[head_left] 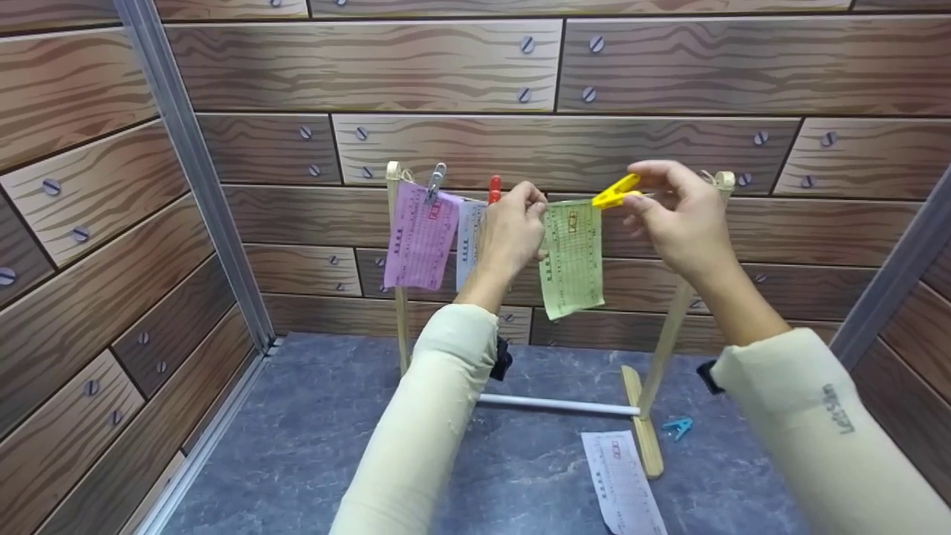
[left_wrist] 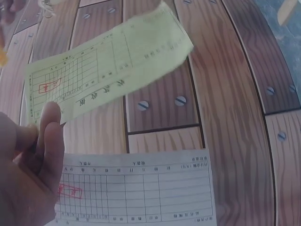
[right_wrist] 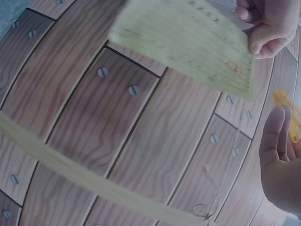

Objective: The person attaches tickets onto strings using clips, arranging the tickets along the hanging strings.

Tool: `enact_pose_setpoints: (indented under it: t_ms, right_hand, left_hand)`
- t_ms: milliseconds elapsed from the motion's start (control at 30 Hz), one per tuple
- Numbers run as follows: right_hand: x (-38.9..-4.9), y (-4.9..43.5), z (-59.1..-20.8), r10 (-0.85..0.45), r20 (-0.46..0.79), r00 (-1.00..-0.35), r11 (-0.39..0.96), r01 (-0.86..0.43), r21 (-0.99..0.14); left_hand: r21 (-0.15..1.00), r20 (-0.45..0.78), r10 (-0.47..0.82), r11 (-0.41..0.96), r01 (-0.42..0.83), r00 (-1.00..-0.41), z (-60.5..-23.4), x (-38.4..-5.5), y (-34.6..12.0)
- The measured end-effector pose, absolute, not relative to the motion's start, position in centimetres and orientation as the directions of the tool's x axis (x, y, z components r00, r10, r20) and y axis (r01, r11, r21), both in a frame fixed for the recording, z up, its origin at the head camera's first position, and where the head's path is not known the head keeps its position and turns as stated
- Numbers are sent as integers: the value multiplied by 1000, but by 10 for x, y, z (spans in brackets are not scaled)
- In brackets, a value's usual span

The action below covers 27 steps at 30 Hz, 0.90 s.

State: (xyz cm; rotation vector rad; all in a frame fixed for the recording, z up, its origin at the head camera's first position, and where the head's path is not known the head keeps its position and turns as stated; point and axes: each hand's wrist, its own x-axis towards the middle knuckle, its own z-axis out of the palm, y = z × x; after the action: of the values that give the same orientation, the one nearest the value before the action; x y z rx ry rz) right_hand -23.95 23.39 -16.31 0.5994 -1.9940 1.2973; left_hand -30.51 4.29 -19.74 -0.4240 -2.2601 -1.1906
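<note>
My left hand [head_left: 513, 230] pinches a pale green paper slip [head_left: 572, 260] by its upper left corner, in line with a string. The slip hangs down, printed with a grid and a red stamp. With thumb and fingers my right hand [head_left: 687, 223] holds a yellow clothespin [head_left: 615, 192] by its handle end, its tip near the slip's upper right corner. In the right wrist view, a small gap separates the clothespin [right_wrist: 287, 110] from the slip [right_wrist: 188, 52]. Left of my left hand hang a white slip [head_left: 468, 241], partly hidden, with a red clothespin [head_left: 495, 189] above it.
A purple slip [head_left: 422, 238] hangs at the left under a metal clip [head_left: 436, 182]. The string runs between wooden posts [head_left: 672, 334] joined low by a white bar [head_left: 561, 404]. On the grey surface lie another printed slip [head_left: 624, 483] and a blue clothespin [head_left: 677, 427].
</note>
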Motion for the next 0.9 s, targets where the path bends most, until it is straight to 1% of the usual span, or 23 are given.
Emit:
enact_pose_setpoints:
  t_ms: [167,267,400,467,533,600,667,833,900]
  right_hand:
    - [-249,217,-156,-42,773,-633,512,-678,-528]
    - [-258,208,-155,-69,812,-579,573,-689,-443]
    - [-270,201,-156,-128,862,-490,635,-708,-308]
    - [-274,199,-156,-154,868,-473,652,-708,-270]
    - [-278,198,-157,-184,863,-470,678,-696,-234]
    - [-281,197,-157,-216,843,-492,704,-677,-215]
    - [-282,195,-156,-245,807,-538,732,-648,-210]
    - [-277,194,-150,-267,629,-730,778,-549,-306]
    - [-273,193,-149,-273,546,-792,782,-513,-354]
  left_hand:
    - [629,579,98,578,520,-810,-201,-305,39]
    - [611,579,130,584,534,-805,-202,-305,38]
    - [576,589,150,611,543,-794,-202,-304,37]
    - [562,595,152,622,544,-789,-201,-304,37]
    - [558,597,153,626,545,-788,-200,-304,37]
    - [565,590,151,624,540,-793,-199,-304,37]
    - [567,587,150,625,536,-795,-199,-304,36]
    - [546,587,161,646,534,-793,-201,-305,35]
    - [543,587,163,647,535,-793,-204,-306,34]
